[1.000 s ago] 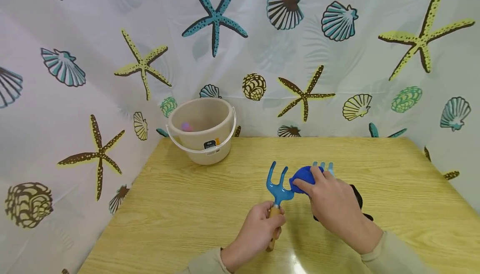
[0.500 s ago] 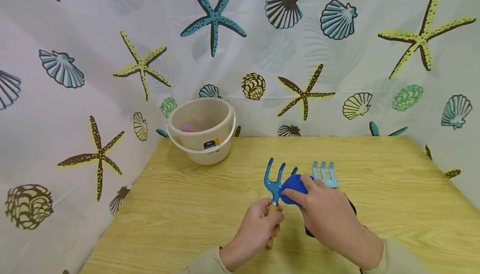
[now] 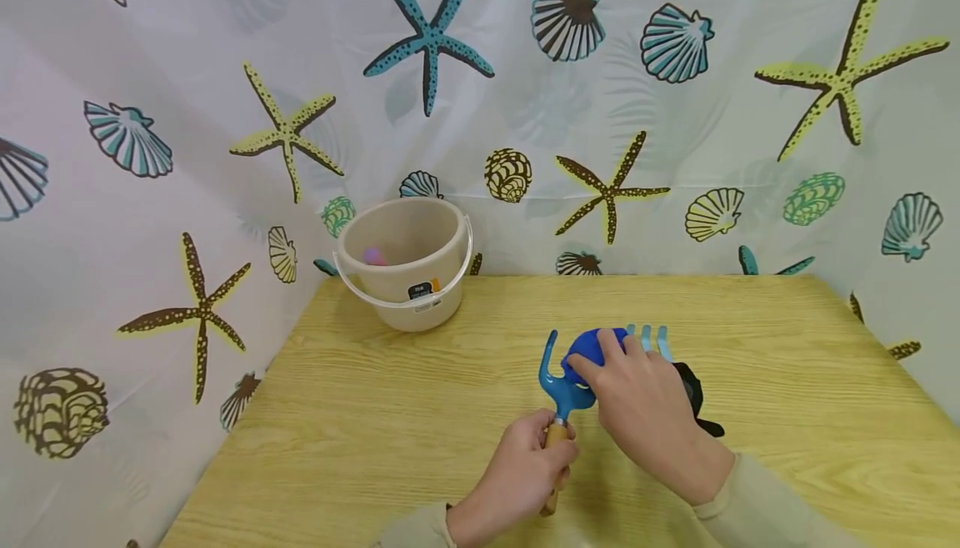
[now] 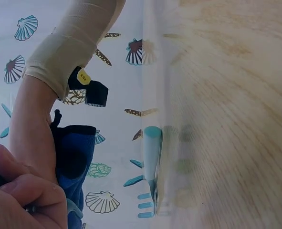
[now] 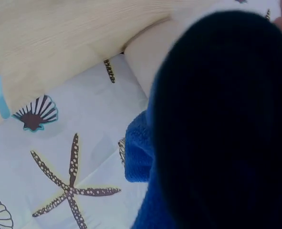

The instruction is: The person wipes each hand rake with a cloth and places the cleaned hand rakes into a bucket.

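My left hand (image 3: 521, 460) grips the wooden handle of a hand fork (image 3: 566, 396) with blue metal tines, held tines up above the table. My right hand (image 3: 641, 402) holds a bunched blue cloth (image 3: 588, 351) against the fork's right side; the cloth covers the other tines, leaving the left one bare. A black part (image 3: 692, 389) shows beyond my right hand. In the left wrist view, the cloth (image 4: 78, 174) hangs in folds with a black edge, beside my left fingers (image 4: 33, 195). In the right wrist view, dark material fills the right side, with blue terry cloth (image 5: 140, 152) next to it.
A light blue hand rake (image 3: 647, 338) lies on the wooden table (image 3: 360, 414) behind my right hand, its handle hidden in the head view. At the back left stands a beige bucket (image 3: 405, 281) holding a pink and purple thing (image 3: 372, 256). A shell-patterned curtain (image 3: 465, 148) surrounds the table.
My right hand moves the cloth down along the fork, then back up over its tines. The fork dips slightly toward me, still in my left hand. Bucket and rake stay put.
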Tool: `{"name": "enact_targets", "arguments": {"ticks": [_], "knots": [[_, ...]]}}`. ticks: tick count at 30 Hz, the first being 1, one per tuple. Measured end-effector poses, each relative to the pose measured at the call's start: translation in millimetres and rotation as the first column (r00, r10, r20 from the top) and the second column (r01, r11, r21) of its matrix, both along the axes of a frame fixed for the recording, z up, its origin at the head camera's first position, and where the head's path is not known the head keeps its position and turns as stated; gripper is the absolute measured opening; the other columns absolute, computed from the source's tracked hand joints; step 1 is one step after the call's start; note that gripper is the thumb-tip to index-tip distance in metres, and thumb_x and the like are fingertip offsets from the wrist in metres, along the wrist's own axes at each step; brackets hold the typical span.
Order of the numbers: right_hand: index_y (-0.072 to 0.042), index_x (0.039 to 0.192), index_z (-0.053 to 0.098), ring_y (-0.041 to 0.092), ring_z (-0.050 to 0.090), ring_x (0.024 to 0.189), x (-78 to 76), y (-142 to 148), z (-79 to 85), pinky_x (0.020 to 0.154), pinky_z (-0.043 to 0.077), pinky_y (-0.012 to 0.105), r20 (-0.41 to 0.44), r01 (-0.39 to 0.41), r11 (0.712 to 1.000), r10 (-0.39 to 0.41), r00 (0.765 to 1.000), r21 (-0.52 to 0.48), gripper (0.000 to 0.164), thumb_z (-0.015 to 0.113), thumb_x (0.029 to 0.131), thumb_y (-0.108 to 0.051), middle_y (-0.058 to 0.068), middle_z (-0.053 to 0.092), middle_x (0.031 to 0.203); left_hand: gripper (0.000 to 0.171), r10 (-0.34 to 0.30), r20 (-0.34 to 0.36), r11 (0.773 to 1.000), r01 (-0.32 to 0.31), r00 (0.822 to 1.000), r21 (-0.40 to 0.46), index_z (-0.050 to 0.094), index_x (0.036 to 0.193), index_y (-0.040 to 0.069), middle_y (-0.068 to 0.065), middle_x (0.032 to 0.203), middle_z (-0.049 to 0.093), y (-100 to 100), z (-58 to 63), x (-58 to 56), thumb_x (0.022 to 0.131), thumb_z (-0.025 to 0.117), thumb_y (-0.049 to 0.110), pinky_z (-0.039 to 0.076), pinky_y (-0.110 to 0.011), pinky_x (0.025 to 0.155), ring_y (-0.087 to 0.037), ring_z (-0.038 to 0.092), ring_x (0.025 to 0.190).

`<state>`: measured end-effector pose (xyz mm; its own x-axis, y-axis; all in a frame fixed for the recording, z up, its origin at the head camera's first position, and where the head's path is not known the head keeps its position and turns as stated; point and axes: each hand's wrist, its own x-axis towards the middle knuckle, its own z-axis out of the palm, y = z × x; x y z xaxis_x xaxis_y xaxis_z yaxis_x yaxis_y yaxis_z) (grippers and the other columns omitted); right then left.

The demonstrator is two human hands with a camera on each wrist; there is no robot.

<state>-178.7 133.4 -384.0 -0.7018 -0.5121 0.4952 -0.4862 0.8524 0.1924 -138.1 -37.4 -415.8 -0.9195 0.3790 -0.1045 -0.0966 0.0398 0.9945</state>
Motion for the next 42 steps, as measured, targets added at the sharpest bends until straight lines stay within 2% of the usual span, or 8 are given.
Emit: {"name": "enact_targets", "arguments": {"ticks": [5,7,13,20,26,31,37,42], "knots": [[-0.014,0.107,0.070,0.042,0.057,0.081,-6.0,3,-1.6,0.052,0.057,0.048,-0.094,0.031,0.999,-0.026,0.995,0.044,0.038,0.079,0.070,-0.012,0.026,0.058,0.099,0.007,0.005,0.026,1.000,-0.005,1.000,0.006,0.056,0.090,0.004,0.000,0.056,0.046,2,-1.0,0.9,0.090,0.055,0.010,0.029,-0.021,0.033,-0.011,0.040,0.045],[-0.014,0.107,0.070,0.042,0.057,0.081,-7.5,5,-0.9,0.053,0.057,0.049,-0.096,0.040,0.999,-0.036,0.995,0.034,0.038,0.078,0.071,-0.011,0.026,0.058,0.100,0.007,0.003,0.036,1.000,-0.003,0.999,0.018,0.057,0.089,0.003,0.000,0.054,0.045,2,-1.6,1.7,0.089,0.055,0.009,0.027,-0.021,0.032,-0.011,0.038,0.044],[-0.019,0.107,0.072,0.043,0.058,0.090,-3.1,7,0.4,0.060,0.057,0.055,0.022,0.014,1.000,-0.014,1.000,-0.026,0.039,0.074,0.070,-0.006,0.026,0.060,0.110,0.006,0.006,0.027,1.000,-0.007,1.000,0.025,0.057,0.089,0.003,0.000,0.053,0.046,3,-2.9,0.7,0.089,0.055,0.009,0.027,-0.021,0.030,-0.011,0.038,0.043],[-0.022,0.108,0.071,0.037,0.060,0.087,10.4,1,9.3,0.048,0.057,0.047,0.119,-0.034,0.999,0.039,0.992,-0.041,0.038,0.071,0.073,-0.007,0.021,0.062,0.109,0.007,0.036,-0.011,0.999,-0.036,0.999,-0.013,0.056,0.092,0.004,0.000,0.059,0.049,2,2.1,-3.9,0.089,0.056,0.011,0.031,-0.021,0.034,-0.010,0.043,0.048],[-0.025,0.105,0.072,0.032,0.061,0.084,22.4,-3,19.2,0.045,0.056,0.044,0.159,-0.030,0.999,0.033,0.987,-0.023,0.037,0.075,0.072,-0.010,0.016,0.062,0.106,0.008,0.025,-0.040,0.999,-0.026,0.999,-0.023,0.056,0.093,0.004,0.001,0.056,0.050,2,2.4,-5.1,0.090,0.055,0.012,0.031,-0.020,0.032,-0.009,0.042,0.045],[-0.027,0.105,0.070,0.031,0.060,0.080,31.3,-6,20.9,0.044,0.056,0.045,0.170,-0.074,0.997,0.073,0.983,-0.001,0.039,0.076,0.070,-0.010,0.015,0.062,0.104,0.009,0.037,-0.077,0.996,-0.043,0.996,-0.080,0.057,0.095,0.007,0.002,0.056,0.051,3,1.3,-5.2,0.090,0.055,0.014,0.035,-0.020,0.031,-0.009,0.042,0.041],[-0.024,0.106,0.071,0.032,0.059,0.083,19.2,-11,16.5,0.044,0.055,0.041,0.123,-0.069,0.997,0.071,0.990,-0.023,0.041,0.074,0.070,-0.006,0.018,0.062,0.107,0.004,0.004,-0.107,0.993,-0.016,0.994,-0.113,0.057,0.091,0.008,0.003,0.054,0.048,2,-0.4,-3.9,0.089,0.054,0.009,0.035,-0.020,0.030,-0.009,0.040,0.037],[-0.023,0.109,0.070,0.035,0.057,0.084,7.8,-17,15.1,0.043,0.055,0.042,0.104,-0.056,0.998,0.058,0.993,-0.023,0.046,0.078,0.066,-0.010,0.019,0.059,0.111,0.004,-0.031,-0.092,0.991,0.018,0.995,-0.133,0.057,0.089,0.008,0.003,0.053,0.048,3,-1.6,0.0,0.088,0.054,0.008,0.034,-0.020,0.032,-0.009,0.040,0.037]]}}
